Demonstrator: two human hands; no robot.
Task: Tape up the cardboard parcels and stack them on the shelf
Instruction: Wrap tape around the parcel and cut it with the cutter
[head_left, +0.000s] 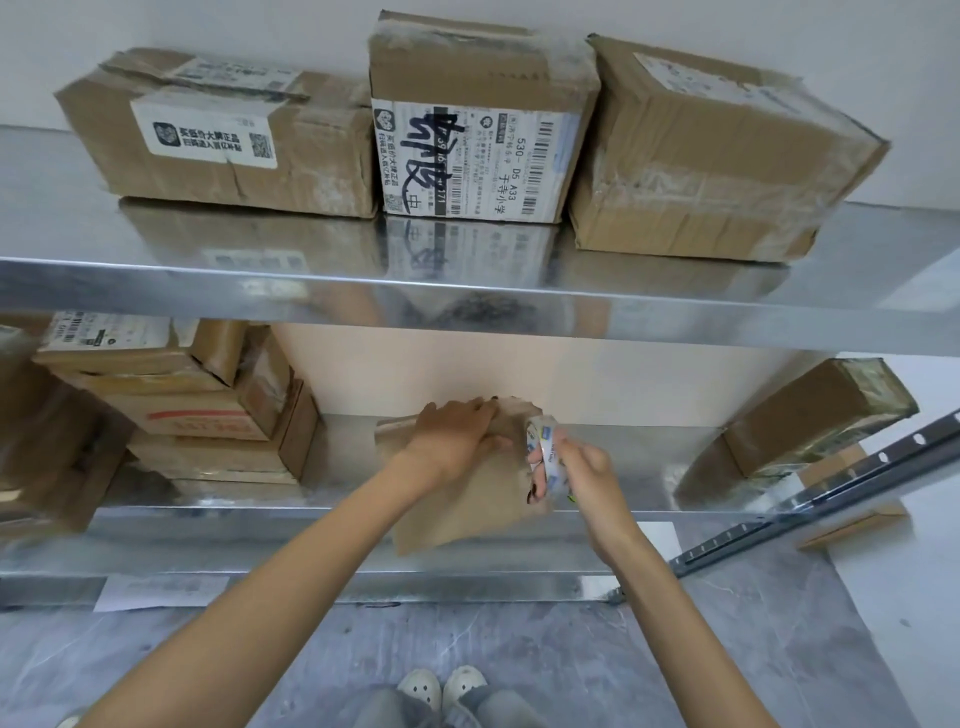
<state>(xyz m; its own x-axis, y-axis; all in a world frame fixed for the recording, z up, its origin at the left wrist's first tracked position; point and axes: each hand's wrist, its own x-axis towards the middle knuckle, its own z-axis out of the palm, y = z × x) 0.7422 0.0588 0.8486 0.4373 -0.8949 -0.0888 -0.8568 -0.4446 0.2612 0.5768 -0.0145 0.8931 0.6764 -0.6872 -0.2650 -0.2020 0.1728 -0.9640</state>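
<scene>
My left hand, fingers flat, pinned the parcel to the shelf so my right hand, fingers gripping the tape roll, could seal it.

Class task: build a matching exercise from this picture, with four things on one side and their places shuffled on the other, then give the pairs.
1 tape roll
2 left hand
3 scribbled box
4 box stack

A upper shelf, middle
B lower shelf, left
C in the right hand
D resting on the parcel

Pairs: 1-C; 2-D; 3-A; 4-B
</scene>
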